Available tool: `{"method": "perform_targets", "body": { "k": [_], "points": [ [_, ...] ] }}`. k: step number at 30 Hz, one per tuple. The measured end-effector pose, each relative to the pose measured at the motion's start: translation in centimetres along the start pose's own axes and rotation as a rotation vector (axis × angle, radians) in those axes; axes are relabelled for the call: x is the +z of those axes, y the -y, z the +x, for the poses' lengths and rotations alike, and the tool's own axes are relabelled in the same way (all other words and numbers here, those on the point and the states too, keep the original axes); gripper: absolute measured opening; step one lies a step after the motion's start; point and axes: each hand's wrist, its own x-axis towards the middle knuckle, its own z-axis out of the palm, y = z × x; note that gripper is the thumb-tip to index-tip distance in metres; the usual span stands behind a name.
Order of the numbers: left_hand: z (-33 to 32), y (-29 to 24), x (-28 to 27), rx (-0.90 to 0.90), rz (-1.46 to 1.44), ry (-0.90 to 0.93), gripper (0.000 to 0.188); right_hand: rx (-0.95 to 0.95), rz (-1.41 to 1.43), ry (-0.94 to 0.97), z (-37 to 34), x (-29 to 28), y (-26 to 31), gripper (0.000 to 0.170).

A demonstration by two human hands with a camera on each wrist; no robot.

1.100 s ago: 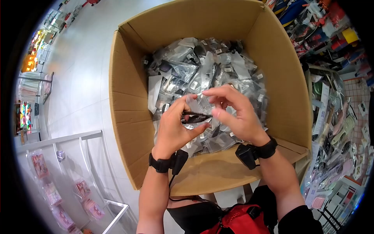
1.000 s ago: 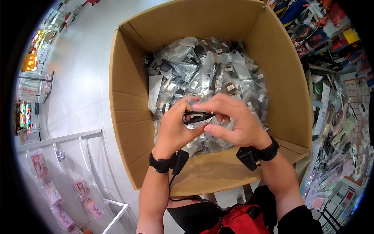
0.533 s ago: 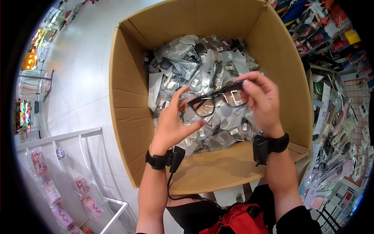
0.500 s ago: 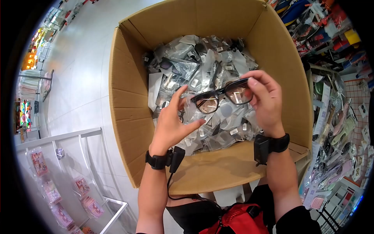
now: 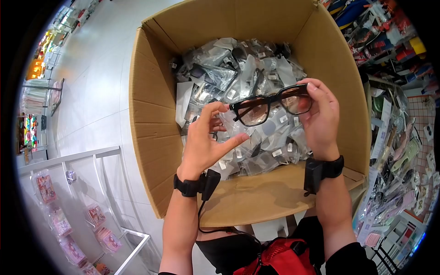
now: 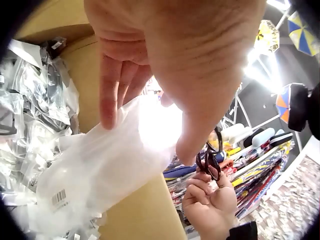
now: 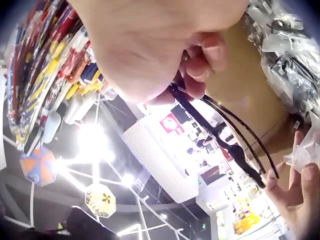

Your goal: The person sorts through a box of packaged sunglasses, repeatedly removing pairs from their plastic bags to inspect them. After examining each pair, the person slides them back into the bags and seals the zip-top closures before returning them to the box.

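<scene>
My right hand [image 5: 322, 121] pinches one end of a pair of black-framed sunglasses [image 5: 273, 98] with tinted lenses, held above the pile of bagged goods. In the right wrist view the thin temple arms of the sunglasses [image 7: 240, 122] extend away from the fingers toward the other hand. My left hand [image 5: 201, 142] holds a clear plastic bag [image 6: 110, 165] with its fingers, its thumb spread wide. A barcode label [image 6: 59, 197] shows on the bag, which hangs down over the pile. The left fingertips are near the free end of the sunglasses.
A large open cardboard box [image 5: 156, 114] surrounds a heap of clear-bagged eyewear [image 5: 233, 73]. On the right stands a rack of packaged goods [image 5: 398, 156]. A white metal frame [image 5: 105, 183] with pink packets stands at the lower left.
The sunglasses, first folded between both hands, came out to the right in my right hand and now show their lenses. My left hand stayed nearly in place with the bag.
</scene>
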Motion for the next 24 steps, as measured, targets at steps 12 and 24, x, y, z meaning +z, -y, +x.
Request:
{"method": "perform_targets", "body": {
  "k": [12, 24],
  "points": [
    [0.1, -0.3, -0.2, -0.035, 0.07, 0.03, 0.061, 0.1, 0.212, 0.094, 1.0, -1.9, -0.4, 0.019],
    [-0.2, -0.4, -0.4, 0.182, -0.031, 0.273, 0.044, 0.338, -0.062, 0.839, -0.7, -0.3, -1.3, 0.018]
  ]
}}
